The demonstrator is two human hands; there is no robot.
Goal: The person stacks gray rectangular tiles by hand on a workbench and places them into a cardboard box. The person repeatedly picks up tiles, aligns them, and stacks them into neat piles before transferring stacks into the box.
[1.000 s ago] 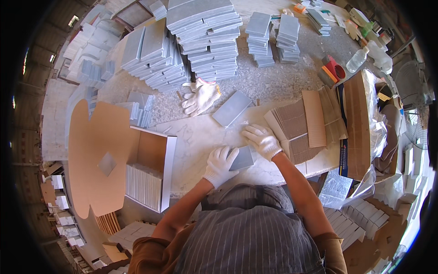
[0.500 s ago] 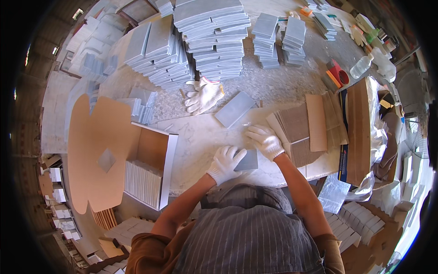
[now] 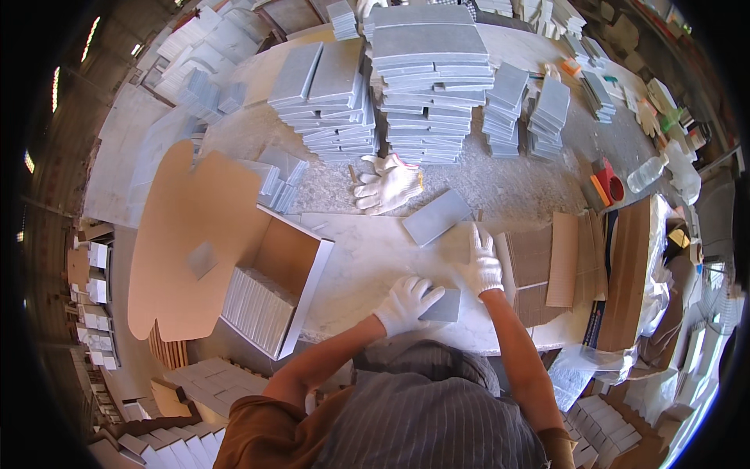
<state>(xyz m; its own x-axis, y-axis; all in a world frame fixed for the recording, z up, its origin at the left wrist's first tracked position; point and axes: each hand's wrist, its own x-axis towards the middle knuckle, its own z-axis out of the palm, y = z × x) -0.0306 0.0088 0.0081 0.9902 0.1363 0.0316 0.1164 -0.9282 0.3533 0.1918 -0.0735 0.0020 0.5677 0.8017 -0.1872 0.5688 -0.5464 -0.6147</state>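
My left hand (image 3: 404,305), in a white knitted glove, holds a small grey tile (image 3: 444,306) against the pale work surface (image 3: 367,262), its thumb lying over the tile's edge. To the right, my gloved right hand (image 3: 482,266) has its fingers stretched away from me, slightly blurred, and I see nothing in it. Just beyond the hands lies a loose grey tile (image 3: 437,217). A spare pair of white gloves (image 3: 388,186) rests behind that. At left stands an open carton (image 3: 312,281) holding a row of packed tiles (image 3: 260,311), its brown flap (image 3: 191,234) folded outward.
Tall stacks of grey tiles (image 3: 430,86) fill the far side. Folded cardboard sheets (image 3: 533,270) lie right of my right hand, beside a brown box (image 3: 627,270). A red tape dispenser (image 3: 612,184) and clear bottle (image 3: 647,175) stand farther right. Someone's white glove shows at the top.
The whole view has shifted, so the table appears lower and farther right. My right hand has turned, its fingers swinging from leftward to pointing away. My left hand stays on the small tile.
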